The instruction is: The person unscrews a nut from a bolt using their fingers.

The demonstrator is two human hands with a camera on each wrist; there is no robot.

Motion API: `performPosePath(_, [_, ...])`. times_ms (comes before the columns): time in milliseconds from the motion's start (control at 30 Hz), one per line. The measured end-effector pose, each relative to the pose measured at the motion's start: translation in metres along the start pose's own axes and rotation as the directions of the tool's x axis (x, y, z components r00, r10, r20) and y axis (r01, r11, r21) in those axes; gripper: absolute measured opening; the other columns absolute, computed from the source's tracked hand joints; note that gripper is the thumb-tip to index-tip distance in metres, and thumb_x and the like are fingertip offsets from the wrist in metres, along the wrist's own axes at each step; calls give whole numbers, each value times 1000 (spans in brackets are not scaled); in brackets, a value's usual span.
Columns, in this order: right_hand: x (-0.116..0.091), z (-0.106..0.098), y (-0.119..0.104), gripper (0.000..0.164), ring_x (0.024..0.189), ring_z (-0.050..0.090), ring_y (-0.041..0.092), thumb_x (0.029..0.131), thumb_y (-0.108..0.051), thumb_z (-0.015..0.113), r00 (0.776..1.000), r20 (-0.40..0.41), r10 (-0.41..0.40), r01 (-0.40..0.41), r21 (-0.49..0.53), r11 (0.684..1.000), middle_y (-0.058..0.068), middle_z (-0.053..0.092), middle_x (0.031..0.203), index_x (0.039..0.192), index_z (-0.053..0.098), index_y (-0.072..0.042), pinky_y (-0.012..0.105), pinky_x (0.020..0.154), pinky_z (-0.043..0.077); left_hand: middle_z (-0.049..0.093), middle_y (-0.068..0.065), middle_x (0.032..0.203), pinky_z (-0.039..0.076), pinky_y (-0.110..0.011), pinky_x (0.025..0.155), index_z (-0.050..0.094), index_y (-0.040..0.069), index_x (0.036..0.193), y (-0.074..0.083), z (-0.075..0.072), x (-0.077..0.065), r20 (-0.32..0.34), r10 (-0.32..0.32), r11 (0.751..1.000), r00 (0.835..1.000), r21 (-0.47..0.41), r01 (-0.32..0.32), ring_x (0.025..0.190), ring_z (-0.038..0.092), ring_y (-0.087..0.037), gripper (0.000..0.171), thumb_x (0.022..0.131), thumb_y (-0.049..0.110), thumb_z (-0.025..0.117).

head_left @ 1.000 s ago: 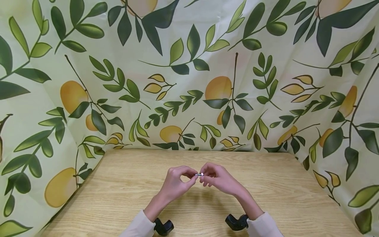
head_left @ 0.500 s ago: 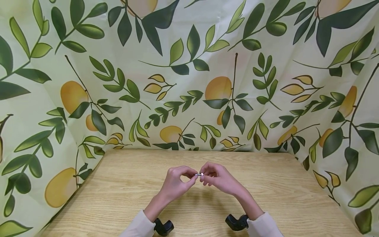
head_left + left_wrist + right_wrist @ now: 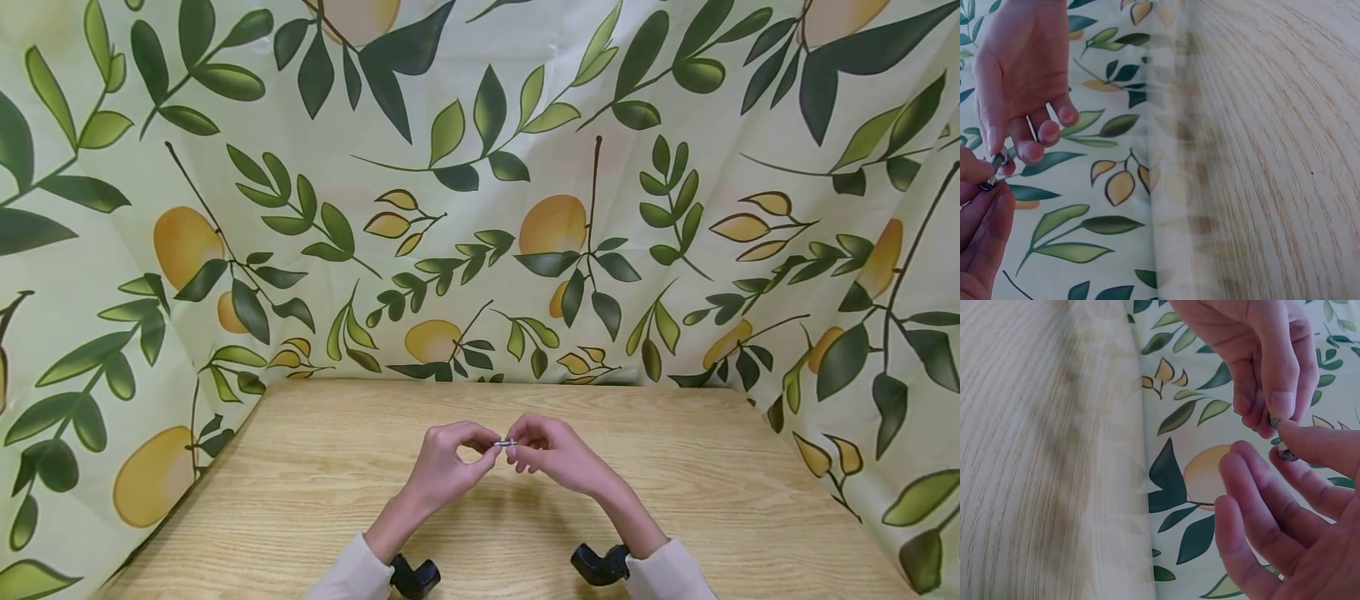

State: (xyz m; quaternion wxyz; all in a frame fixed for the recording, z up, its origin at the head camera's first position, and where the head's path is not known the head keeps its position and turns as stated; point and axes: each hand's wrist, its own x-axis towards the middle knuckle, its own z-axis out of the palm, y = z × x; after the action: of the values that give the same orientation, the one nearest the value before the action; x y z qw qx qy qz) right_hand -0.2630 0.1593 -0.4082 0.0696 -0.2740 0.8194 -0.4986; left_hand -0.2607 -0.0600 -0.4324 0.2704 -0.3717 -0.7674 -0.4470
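A small shiny metal bolt [image 3: 504,442] is held level above the table, between my two hands. My left hand [image 3: 450,457] pinches its left end between thumb and fingertip. At the other end, the thumb and index finger of my right hand [image 3: 557,454] grip the wider part, which could be a head or a nut. The remaining right fingers are loosely bent, as the right wrist view shows. Fingertips cover much of the bolt [image 3: 999,161] in the left wrist view. Its wider metal end [image 3: 1286,452] shows against the right fingertips in the right wrist view.
A light wood-grain table [image 3: 337,500] lies under both hands. Fruit-and-leaf patterned cloth [image 3: 480,208] hangs behind it and along both sides. Black wrist mounts [image 3: 600,563] sit at the cuffs of pale sleeves [image 3: 348,571].
Both hands stay in the same place, still pinching the bolt. The bright glint at its right end has dimmed, and the right fingertips have shifted very slightly.
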Motion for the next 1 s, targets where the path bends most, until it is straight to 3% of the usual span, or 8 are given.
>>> performPosePath(133, [0,0,0,20,80,69,24,99,-20,69,1000,-24,-1,1,-2,1000,16,73,92,111,66,-5,32,69,60,79,-5,83,64,-30,65,78,9,92,0,0,1,-5,10,1000,1000,-4,-10,72,73,-5,9,86,3,78])
performPosePath(267, [0,0,1,25,79,71,24,103,-26,63,1000,-18,3,-3,-2,1000,11,73,92,111,69,-3,31,68,61,79,-4,83,63,-27,66,78,10,92,1,0,1,-7,6,1000,1000,2,-6,72,73,-5,8,86,3,79])
performPosePath(367, [0,-1,2,25,80,71,24,105,-24,59,1000,-5,7,-7,13,1000,12,72,93,110,69,-2,31,69,62,79,-6,83,63,-27,66,79,10,92,1,-1,0,-6,-6,1000,1000,3,6,73,73,-5,7,88,5,79])
performPosePath(567, [0,1,1,17,79,70,19,99,-15,67,1000,-25,-7,8,28,1000,22,72,93,110,64,-2,40,70,64,79,-7,83,64,-33,66,79,12,94,1,-1,-1,-1,-20,1000,1000,-17,20,73,73,-5,9,88,5,78])
performPosePath(667, [1,1,1,22,79,70,23,99,-19,68,1000,-30,-5,6,28,1000,21,73,92,112,64,-2,41,70,64,79,-6,83,64,-31,66,79,11,93,1,-1,-1,-8,-13,1000,1000,-13,12,73,73,-5,9,87,4,78])
performPosePath(833, [1,0,1,25,82,72,34,105,-26,61,1000,-19,19,-18,25,1000,11,73,92,112,68,-2,33,69,63,79,-7,83,63,-27,67,79,11,93,0,0,-1,-11,-2,1000,1000,-6,1,73,73,-5,8,88,5,78])
performPosePath(1000, [0,0,0,15,81,71,24,101,-17,64,1000,-28,-1,1,23,1000,14,72,93,109,67,-4,39,71,64,79,-7,83,62,-23,68,79,11,94,0,1,0,-7,1,1000,1000,-3,-1,73,73,-5,8,88,6,78])
